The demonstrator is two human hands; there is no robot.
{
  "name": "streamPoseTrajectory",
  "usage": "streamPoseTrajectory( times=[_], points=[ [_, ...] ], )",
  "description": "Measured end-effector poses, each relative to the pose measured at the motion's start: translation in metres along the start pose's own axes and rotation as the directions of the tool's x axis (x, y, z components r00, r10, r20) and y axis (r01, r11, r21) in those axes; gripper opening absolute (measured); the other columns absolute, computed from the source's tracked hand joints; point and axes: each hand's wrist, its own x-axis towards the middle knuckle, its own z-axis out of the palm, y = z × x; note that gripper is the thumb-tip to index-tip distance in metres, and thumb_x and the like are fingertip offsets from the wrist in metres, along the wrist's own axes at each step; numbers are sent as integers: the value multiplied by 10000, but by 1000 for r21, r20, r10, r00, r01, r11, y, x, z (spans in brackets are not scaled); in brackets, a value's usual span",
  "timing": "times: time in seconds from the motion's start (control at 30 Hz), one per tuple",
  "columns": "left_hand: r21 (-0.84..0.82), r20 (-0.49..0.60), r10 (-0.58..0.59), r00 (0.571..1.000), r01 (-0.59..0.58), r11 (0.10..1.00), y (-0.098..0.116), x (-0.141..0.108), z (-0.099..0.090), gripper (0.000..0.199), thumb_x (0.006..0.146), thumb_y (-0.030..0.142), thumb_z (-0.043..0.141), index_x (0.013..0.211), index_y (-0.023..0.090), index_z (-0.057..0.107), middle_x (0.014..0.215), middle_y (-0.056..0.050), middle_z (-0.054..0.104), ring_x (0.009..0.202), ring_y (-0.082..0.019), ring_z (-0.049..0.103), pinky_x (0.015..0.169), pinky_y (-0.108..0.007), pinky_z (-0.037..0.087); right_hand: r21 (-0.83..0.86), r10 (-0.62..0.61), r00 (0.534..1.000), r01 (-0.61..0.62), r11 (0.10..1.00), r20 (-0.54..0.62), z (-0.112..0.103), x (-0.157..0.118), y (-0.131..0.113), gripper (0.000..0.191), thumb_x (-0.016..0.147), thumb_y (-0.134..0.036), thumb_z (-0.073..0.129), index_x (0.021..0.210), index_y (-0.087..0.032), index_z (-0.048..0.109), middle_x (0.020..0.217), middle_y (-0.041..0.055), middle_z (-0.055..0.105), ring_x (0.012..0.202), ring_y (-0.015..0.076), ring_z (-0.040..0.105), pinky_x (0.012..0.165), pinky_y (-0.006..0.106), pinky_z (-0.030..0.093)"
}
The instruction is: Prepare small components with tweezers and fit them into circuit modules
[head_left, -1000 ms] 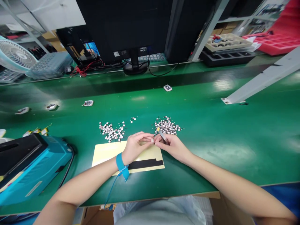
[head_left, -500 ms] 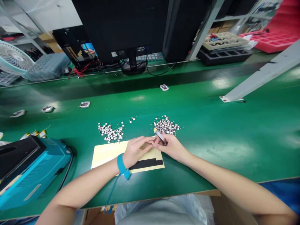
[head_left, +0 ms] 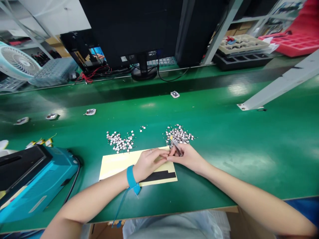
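Note:
My right hand (head_left: 191, 157) grips a pair of grey tweezers (head_left: 176, 146), its yellow-tipped end pointing up and away from me. Fingers of my left hand (head_left: 147, 162), closed together, meet the right fingertips; whatever is pinched there is too small and covered to make out. A blue strap (head_left: 131, 176) circles the left wrist. Below both hands lies a pale yellow sheet (head_left: 113, 165) with a black strip (head_left: 159, 176) along its near edge. Small white parts with dark leads form one pile (head_left: 121, 143) beyond the sheet and another pile (head_left: 179, 133) just past my right hand.
A blue and black machine (head_left: 47, 186) stands at left, its dark cable beside it. Several small white-framed pieces, one of them (head_left: 174, 94) near the back, dot the green bench (head_left: 224, 132). A monitor stand (head_left: 143, 68) and a slanted grey post (head_left: 274, 84) rise behind.
Both hands stay together over the sheet, with the fingertips shifted slightly. The whole view has moved a little, so everything appears slightly farther right and lower. The tweezers remain in my right hand.

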Motion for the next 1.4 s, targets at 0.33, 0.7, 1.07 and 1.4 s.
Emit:
streamPoseTrajectory(
  times=[0.33,0.7,1.07,1.4],
  points=[
    [378,226,-136,965,42,925,-21,55,-2,194,836,151,438,945,140,598,882,-65,612,809,-176,577,718,-277,463,-557,-267,957,159,815,-117,-34,-7,-8,119,741,-237,584,670,-142,596,571,-15,481,489,87,386,487,203,275],
    [526,269,-186,945,18,851,-44,68,12,146,811,131,475,851,119,615,794,-74,583,755,-187,568,700,-286,444,-590,-98,897,362,721,431,2,-35,-13,113,739,-183,594,842,-177,642,827,10,642,707,140,582,586,197,354],
    [428,249,-251,935,126,895,-41,72,-4,48,757,142,549,735,128,589,716,-43,607,649,-155,580,614,-255,450,-660,-118,926,341,670,359,0,-32,-8,113,788,-231,551,860,-178,622,841,21,627,706,150,586,588,219,365],
    [-331,37,-543,839,523,786,-15,24,-7,189,701,262,623,841,135,630,806,-53,669,726,-142,634,688,-245,528,-852,-92,929,367,373,359,22,-43,0,184,796,-87,473,935,-165,566,890,50,561,647,172,582,499,269,379]
  ],
)
